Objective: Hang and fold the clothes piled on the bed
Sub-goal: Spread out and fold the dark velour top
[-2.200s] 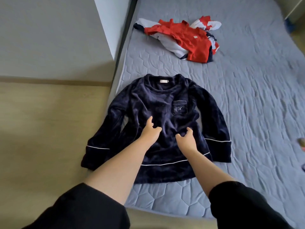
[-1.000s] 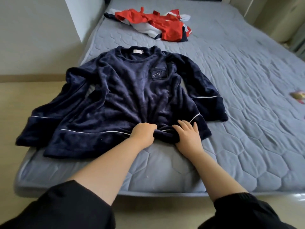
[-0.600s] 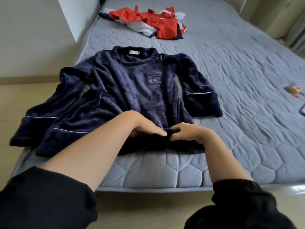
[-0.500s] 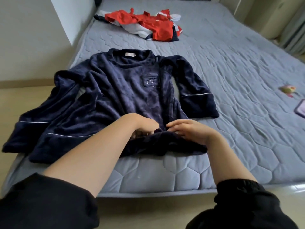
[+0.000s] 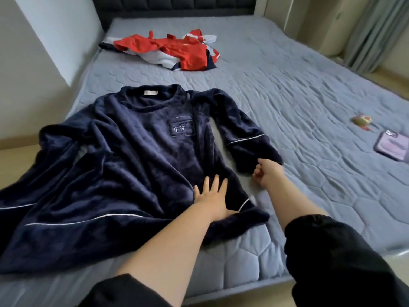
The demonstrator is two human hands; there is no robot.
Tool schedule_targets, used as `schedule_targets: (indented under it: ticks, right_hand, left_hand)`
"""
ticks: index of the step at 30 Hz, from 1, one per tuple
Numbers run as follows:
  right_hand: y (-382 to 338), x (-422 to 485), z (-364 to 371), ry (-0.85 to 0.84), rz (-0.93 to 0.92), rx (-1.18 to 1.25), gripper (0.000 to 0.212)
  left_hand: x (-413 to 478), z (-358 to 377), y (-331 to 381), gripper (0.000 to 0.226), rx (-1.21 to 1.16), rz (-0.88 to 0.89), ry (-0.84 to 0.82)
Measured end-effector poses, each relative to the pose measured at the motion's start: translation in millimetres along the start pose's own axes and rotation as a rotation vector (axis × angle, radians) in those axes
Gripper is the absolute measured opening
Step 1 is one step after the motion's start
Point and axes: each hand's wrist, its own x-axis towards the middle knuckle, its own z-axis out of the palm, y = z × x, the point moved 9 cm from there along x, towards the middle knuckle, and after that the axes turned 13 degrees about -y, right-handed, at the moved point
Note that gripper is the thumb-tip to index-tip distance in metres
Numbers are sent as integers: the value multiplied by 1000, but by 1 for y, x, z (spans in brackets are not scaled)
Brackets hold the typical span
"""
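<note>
The left hand [image 5: 211, 196] presses flat on the navy fleece top [image 5: 132, 156] near its hem while the right hand [image 5: 266, 173] just beside pinches the sleeve cuff [image 5: 254, 149], likely to fold it inward across the chest, red-and-white clothes [image 5: 177, 49] waiting far beyond on the bed [image 5: 298, 89].

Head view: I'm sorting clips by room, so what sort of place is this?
Probably a home bedroom: a wide quilted mattress bearing a navy top, a dark padded headboard, and a curtain at the right.
</note>
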Motion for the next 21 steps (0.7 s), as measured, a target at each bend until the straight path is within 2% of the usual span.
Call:
schedule_targets:
  ticks: [2, 5, 6, 7, 9, 11, 13, 15, 19, 21]
  right_hand:
    - [-37, -10, -36, 215, -151, -66, 14]
    - [-87, -46, -98, 716, -407, -27, 40]
    - [-99, -59, -108, 820, -466, -60, 42]
    - [-110, -65, -113, 855, -517, -92, 43]
    - [-115, -55, -120, 750, -491, -133, 46]
    - [-85, -31, -120, 538, -257, -185, 49]
    - [-44, -22, -106, 350, -63, -201, 43]
    - [-16, -24, -88, 295, -47, -258, 32]
    - [36, -31, -39, 78, 113, -539, 45]
    - [47, -38, -24, -10, 173, -708, 48]
  left_hand:
    - [0, -1, -1, 107, 4, -19, -19]
    - [-3, -6, 4, 104, 37, -39, -21]
    - [-4, -7, 5, 104, 48, -43, -28]
    - [-4, -8, 6, 103, 55, -47, -33]
    - [-5, -8, 7, 103, 61, -40, -35]
    - [-5, -8, 6, 101, 68, -22, -17]
    - [-4, -5, 5, 99, 94, -8, 16]
    - [-4, -2, 4, 98, 119, 2, 56]
    - [-10, 4, 2, 95, 121, 51, 138]
    - [-17, 3, -1, 81, 93, 88, 215]
